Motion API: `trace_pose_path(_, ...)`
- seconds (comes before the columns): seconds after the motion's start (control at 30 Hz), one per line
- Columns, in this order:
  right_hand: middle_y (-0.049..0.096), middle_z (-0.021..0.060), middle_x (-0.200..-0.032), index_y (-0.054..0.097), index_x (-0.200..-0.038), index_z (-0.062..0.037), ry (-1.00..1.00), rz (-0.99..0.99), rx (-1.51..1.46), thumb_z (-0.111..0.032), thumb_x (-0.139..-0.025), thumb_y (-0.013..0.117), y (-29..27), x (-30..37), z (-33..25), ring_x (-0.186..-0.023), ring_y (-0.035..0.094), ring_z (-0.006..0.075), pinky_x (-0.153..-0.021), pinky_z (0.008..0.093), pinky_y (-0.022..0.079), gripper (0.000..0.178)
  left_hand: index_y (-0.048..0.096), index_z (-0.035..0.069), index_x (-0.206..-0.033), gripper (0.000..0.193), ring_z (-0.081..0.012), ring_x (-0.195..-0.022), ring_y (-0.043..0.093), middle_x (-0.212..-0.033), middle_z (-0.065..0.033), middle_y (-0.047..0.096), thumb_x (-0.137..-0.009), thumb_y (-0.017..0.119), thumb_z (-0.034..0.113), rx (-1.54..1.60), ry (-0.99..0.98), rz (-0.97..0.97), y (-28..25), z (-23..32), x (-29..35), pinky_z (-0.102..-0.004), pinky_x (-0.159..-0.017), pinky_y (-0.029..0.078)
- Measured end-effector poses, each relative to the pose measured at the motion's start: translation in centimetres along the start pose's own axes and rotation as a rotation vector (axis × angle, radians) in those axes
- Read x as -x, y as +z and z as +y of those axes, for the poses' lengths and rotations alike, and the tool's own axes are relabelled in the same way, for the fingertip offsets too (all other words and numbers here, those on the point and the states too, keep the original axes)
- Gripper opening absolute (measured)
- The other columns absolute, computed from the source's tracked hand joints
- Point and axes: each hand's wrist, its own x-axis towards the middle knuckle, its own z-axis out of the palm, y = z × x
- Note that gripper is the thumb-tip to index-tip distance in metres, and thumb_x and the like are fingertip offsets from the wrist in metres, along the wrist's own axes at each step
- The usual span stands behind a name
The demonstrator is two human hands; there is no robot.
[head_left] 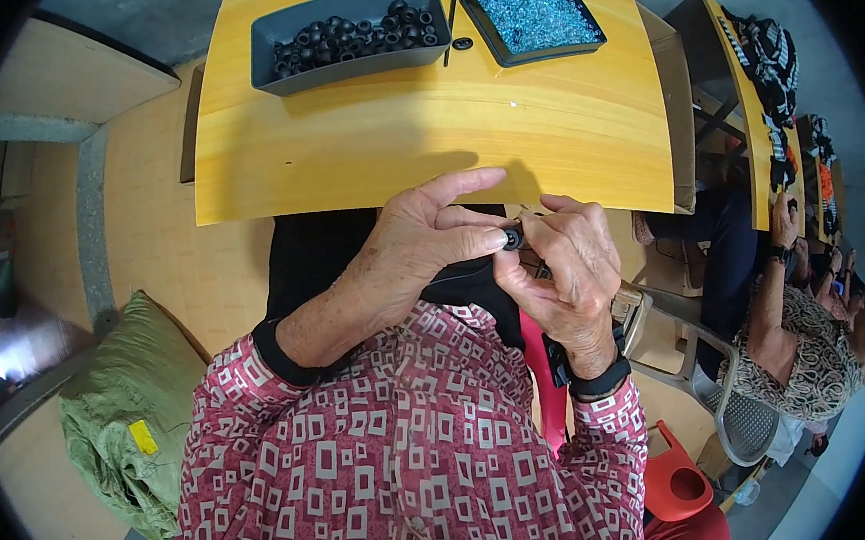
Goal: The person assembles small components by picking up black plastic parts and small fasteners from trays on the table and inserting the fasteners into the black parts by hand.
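Observation:
My left hand (417, 231) pinches a small black round piece with a hole (511, 238) between thumb and fingers, its index finger stretched out above. Curled close against the same piece is my right hand (568, 264), its thumb and fingertips pressed together; what they grip is too small to tell. Both hands are over my lap at the near edge of the yellow table (359, 170). On the table, a long dark grey tray (356, 76) holds many similar black pieces (343, 43). To its right, a black square tray (553, 54) contains clear blue beads (533, 16).
A thin black rod (452, 21) and a black ring (462, 43) lie between the trays. A green sack (131, 420) stands at lower left. On the right are a grey metal chair (743, 417), a red plastic seat (676, 478), and other people at tables with striped items (768, 63).

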Motion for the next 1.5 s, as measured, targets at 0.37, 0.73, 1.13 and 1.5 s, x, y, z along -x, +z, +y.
trace_pose_path(0.37, 0.062, 0.0079, -0.073, 0.063, -0.082, -0.0008, 0.001, 0.02, -0.033, -0.001, -0.067, 0.076, -0.2, 0.0, 0.1, -0.07, 0.061, 0.0246, -0.074, 0.0379, 0.055, 0.019, 0.045, 0.001, -0.134, 0.052, -0.0112, -0.094, 0.063, -0.106, -0.0125, 0.067, -0.087, 0.065, 0.009, 0.014, -0.002, -0.049, -0.1, 0.0, 0.1, -0.0228, -0.085, 0.05)
trace_pose_path(0.73, 0.064, 0.0097, -0.076, 0.063, -0.085, -0.0016, -0.027, 0.103, -0.006, -0.003, -0.067, 0.078, -0.5, -2.1, 0.2, -0.072, 0.062, 0.0263, -0.075, 0.0412, 0.056, 0.023, 0.055, 0.001, -0.122, 0.036, -0.0122, -0.098, 0.061, -0.104, -0.0077, 0.065, -0.089, 0.064, 0.014, 0.071, 0.077, 0.004, 0.2, 1.4, 0.2, -0.0255, -0.089, 0.048)
trace_pose_path(1.13, 0.057, 0.0091, -0.087, 0.062, -0.111, 0.0009, -0.225, -0.188, 0.066, -0.014, -0.073, 0.074, 1.7, -6.5, -2.3, -0.081, 0.056, 0.0258, -0.075, 0.0387, 0.047, 0.043, 0.062, 0.0, -0.111, 0.023, -0.0145, -0.093, 0.063, -0.103, -0.0082, 0.065, -0.088, 0.061, 0.002, 0.142, 0.273, 0.196, -4.6, 4.1, 2.8, -0.0254, -0.083, 0.053)
trace_pose_path(1.5, 0.061, 0.0106, -0.081, 0.066, -0.095, 0.0012, -0.173, -0.232, 0.112, 0.001, -0.069, 0.072, 3.1, -8.2, 0.1, -0.073, 0.058, 0.0266, -0.065, 0.0356, 0.049, 0.027, 0.061, 0.001, -0.108, 0.021, -0.0202, -0.102, 0.064, -0.108, -0.0134, 0.065, -0.09, 0.063, 0.011, 0.283, 0.663, 0.495, -20.6, 9.6, 7.7, -0.0316, -0.092, 0.053)
